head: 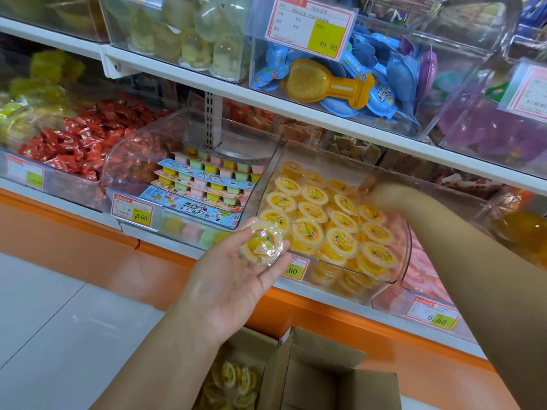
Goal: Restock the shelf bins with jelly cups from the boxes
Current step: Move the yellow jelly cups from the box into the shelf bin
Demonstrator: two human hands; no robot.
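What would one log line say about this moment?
step: restocking | left hand: holds jelly cup | right hand: inside yellow-cup bin, grip unclear | box: open, cups inside

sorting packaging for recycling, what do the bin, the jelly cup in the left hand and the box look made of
The bin looks like clear rigid plastic, perhaps acrylic, with a glossy finish: its contents show through the walls. The jelly cup looks like thin clear plastic under a printed film lid that catches glare. The box looks like brown cardboard, matte, with folded flaps.
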